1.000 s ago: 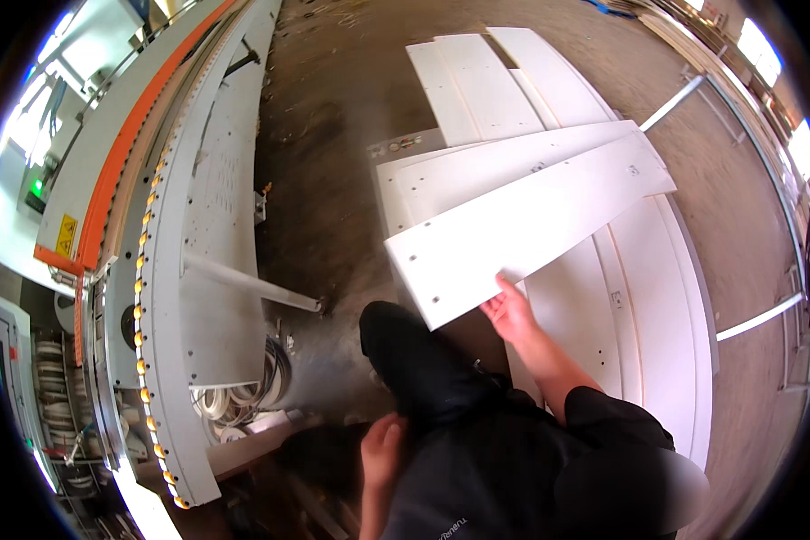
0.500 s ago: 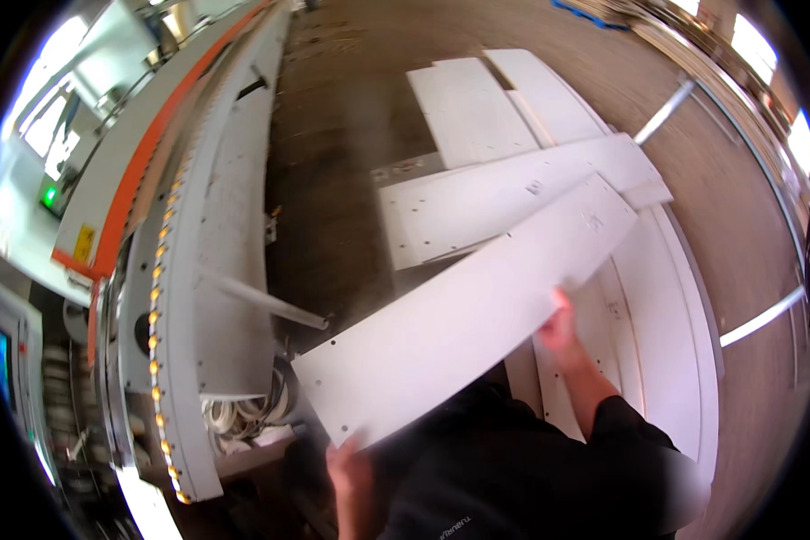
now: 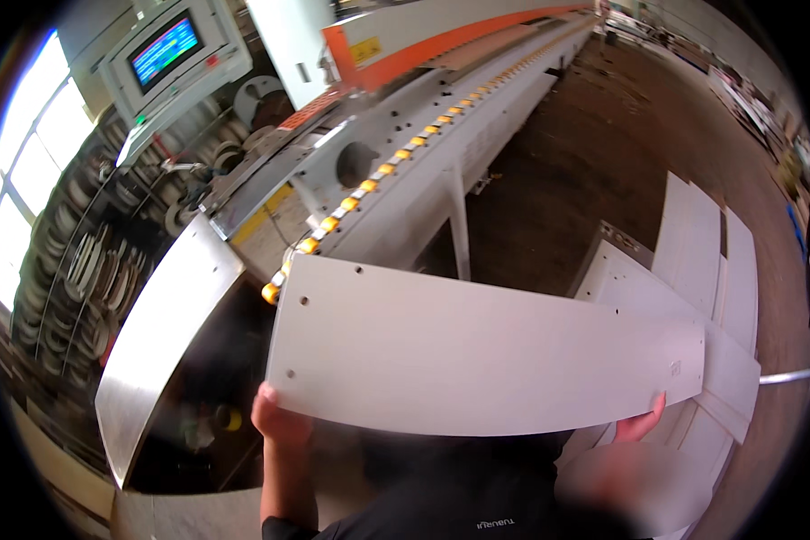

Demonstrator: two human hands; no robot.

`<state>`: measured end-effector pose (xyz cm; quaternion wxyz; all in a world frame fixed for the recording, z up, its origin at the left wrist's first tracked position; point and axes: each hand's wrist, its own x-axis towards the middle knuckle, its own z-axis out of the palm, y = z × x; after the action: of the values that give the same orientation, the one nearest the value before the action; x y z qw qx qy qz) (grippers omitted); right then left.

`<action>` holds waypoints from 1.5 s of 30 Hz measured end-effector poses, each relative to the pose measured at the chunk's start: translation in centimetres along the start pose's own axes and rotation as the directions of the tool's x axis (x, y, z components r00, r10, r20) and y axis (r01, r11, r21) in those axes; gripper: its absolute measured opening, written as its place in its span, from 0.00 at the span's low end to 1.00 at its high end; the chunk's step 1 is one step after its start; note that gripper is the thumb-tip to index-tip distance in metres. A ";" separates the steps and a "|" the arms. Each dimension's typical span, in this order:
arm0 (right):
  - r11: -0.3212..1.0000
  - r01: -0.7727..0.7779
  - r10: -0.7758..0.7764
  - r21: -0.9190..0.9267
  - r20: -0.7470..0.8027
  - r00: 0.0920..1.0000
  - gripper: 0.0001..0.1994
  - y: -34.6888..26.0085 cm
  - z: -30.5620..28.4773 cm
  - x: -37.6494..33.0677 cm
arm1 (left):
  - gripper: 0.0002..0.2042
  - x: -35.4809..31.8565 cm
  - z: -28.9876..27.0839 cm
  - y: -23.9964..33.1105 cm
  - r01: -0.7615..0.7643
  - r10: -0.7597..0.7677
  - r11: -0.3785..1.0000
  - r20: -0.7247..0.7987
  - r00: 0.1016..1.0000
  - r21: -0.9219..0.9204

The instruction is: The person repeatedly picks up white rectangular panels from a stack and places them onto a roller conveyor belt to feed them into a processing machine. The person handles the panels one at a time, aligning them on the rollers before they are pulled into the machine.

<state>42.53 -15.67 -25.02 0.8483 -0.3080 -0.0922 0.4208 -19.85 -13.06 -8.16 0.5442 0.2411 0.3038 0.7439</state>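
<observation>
A long white panel (image 3: 477,351) with drilled holes near its left end is held up in front of me. My left hand (image 3: 281,419) grips its lower left corner, the fingers mostly hidden beneath. My right hand (image 3: 641,421) holds the lower edge near the right end, thumb up against the face. The panel's left end is close to the yellow rollers (image 3: 330,223) along the front of a long grey machine (image 3: 405,211). Behind its right end, more white panels (image 3: 688,238) lie stacked crosswise.
A control box with a lit screen (image 3: 166,49) stands at upper left. Rolls of edging (image 3: 67,220) fill a rack on the left. A bare metal plate (image 3: 166,333) juts out left of the panel. A pale bar (image 3: 786,376) sticks out at far right.
My view has turned left toward the machine's near end. The panel has swung from slanting across the stack to lying broadside before me, its left end at the rollers. Both hands keep hold.
</observation>
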 end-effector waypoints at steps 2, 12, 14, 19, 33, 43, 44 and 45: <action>0.999 -0.041 0.039 0.024 0.059 0.998 0.26 1.2 4.4 1.0 | 0.19 0.2 -3.1 2.1 -0.067 0.077 0.989 0.075 0.994 -0.133; 0.969 -0.244 0.242 -0.038 0.348 0.906 0.27 8.4 29.5 -3.2 | 0.26 0.5 -7.6 5.9 -0.177 0.199 0.976 0.176 0.964 -0.129; 0.956 -0.281 0.292 -0.081 0.312 0.904 0.26 11.0 32.9 -5.2 | 0.25 -0.4 -7.0 6.2 -0.135 0.123 0.990 0.239 0.963 0.035; 0.776 -0.417 0.618 -0.474 0.438 0.653 0.23 18.8 37.4 -9.0 | 0.11 -3.4 1.9 8.6 -0.257 0.105 0.694 0.258 0.960 0.673; 0.474 0.201 0.813 -0.857 0.514 0.274 0.21 28.9 31.3 -4.9 | 0.23 13.8 1.4 13.4 -0.361 0.078 -0.603 0.503 0.861 0.712; 0.020 0.547 0.543 -0.837 0.468 0.697 0.25 25.1 17.2 1.9 | 0.21 21.9 -0.5 14.0 -0.219 0.153 -0.641 0.401 0.903 0.736; 0.000 0.599 0.482 -0.801 0.524 0.702 0.25 25.2 16.0 2.6 | 0.21 22.5 -0.2 14.2 -0.214 0.146 -0.634 0.386 0.911 0.743; -0.067 0.631 0.461 -0.773 0.537 0.706 0.25 25.0 15.5 2.8 | 0.22 22.9 0.0 14.2 -0.202 0.145 -0.672 0.394 0.908 0.712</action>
<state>21.41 4.77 -27.99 0.2568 -0.6270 -0.7001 0.2254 -35.97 5.66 2.59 -0.1487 0.6582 0.7239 0.1435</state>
